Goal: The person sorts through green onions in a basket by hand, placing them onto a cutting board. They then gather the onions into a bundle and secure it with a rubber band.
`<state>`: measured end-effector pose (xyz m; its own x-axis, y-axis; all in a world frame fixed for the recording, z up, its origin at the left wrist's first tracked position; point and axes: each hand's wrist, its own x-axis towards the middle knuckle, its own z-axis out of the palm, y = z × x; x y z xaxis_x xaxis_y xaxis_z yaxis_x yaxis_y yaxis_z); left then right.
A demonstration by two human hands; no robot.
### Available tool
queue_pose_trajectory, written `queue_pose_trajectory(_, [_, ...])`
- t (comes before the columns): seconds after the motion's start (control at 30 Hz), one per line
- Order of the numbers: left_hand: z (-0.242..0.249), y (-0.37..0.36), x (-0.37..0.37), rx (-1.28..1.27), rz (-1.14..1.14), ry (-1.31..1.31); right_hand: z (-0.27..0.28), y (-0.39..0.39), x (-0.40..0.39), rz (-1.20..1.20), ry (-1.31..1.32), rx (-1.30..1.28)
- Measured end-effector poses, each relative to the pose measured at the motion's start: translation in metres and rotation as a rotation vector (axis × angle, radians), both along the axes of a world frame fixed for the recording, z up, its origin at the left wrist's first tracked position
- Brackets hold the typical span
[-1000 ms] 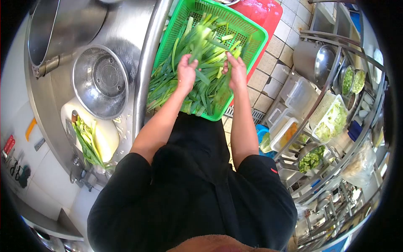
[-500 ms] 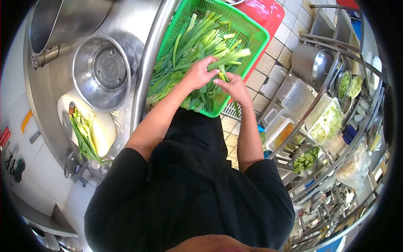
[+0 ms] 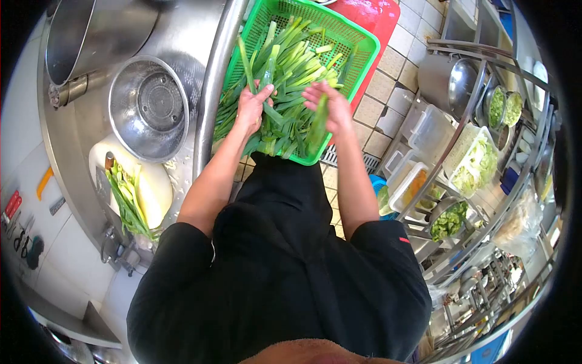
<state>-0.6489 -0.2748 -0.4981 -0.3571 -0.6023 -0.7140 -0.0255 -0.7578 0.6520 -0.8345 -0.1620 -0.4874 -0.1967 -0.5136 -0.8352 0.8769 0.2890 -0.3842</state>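
A green plastic basket (image 3: 374, 54) holds a heap of leeks (image 3: 297, 60) with long flat leaves and pale stalk ends. Over its left side, my left hand (image 3: 250, 110) is closed around a leek (image 3: 247, 64), whose pale end points up and away from me. Above the basket's right side is my right hand (image 3: 330, 106), somewhat smeared by motion. A single limp green leaf (image 3: 317, 127) hangs from it, pinched near the thumb as far as the blur shows.
Left of the basket, a steel counter carries a perforated metal bowl (image 3: 148, 109), a large pot (image 3: 100, 36) and a white cutting board (image 3: 156, 191) with leeks (image 3: 128, 197) on it. A red surface (image 3: 388, 24) lies beneath the basket. Racks with containers of cut vegetables (image 3: 474, 167) stand right.
My hands were together on one leek and have moved apart. The left has shifted left with a leek; the right has come away with a loose leaf. The view has shifted slightly.
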Motion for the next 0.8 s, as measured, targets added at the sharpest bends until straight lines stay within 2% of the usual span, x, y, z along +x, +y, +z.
queue_pose_trajectory(0.1, [0.009,0.008,-0.001,-0.049,0.014,-0.002,-0.008,-0.015,0.039,0.084,0.093,-0.135])
queue_pose_trajectory(0.17, [0.001,0.021,0.002,-0.165,-0.204,-0.11,-0.007,-0.019,0.059,0.131,0.155,-0.143])
queue_pose_trajectory(0.2, [0.017,0.026,-0.003,-0.194,-0.223,-0.107,-0.003,-0.02,0.065,0.167,0.269,-0.07])
queue_pose_trajectory(0.23, [0.034,0.029,-0.007,-0.223,-0.242,-0.101,-0.001,-0.02,0.063,0.08,0.336,-0.049])
queue_pose_trajectory(0.27, [0.034,0.028,-0.003,-0.16,-0.176,0.01,0.0,-0.019,0.053,-0.009,0.405,-0.029])
queue_pose_trajectory(0.3, [0.031,0.025,0.004,-0.21,-0.107,-0.019,0.0,-0.014,0.041,-0.096,0.473,-0.006])
queue_pose_trajectory(0.37, [0.025,0.017,0.023,-0.3,0.019,-0.08,-0.004,0.008,-0.002,-0.118,0.468,0.018])
queue_pose_trajectory(0.5, [0.026,0.01,0.049,-0.323,-0.109,-0.132,0.013,0.03,-0.044,-0.125,0.309,-0.08])
queue_pose_trajectory(0.63, [0.024,0.021,0.027,-0.292,-0.11,-0.092,-0.002,0.035,-0.042,-0.087,0.252,-0.087])
queue_pose_trajectory(0.7, [0.027,0.031,0.002,-0.302,-0.228,-0.186,-0.012,0.034,-0.031,-0.072,0.21,-0.063])
queue_pose_trajectory(0.77, [0.028,0.047,-0.025,-0.367,-0.428,-0.323,-0.032,0.037,-0.014,-0.136,0.071,-0.219])
queue_pose_trajectory(0.8, [0.028,0.054,-0.037,-0.546,-0.583,-0.422,-0.044,0.04,-0.006,-0.17,-0.01,-0.327])
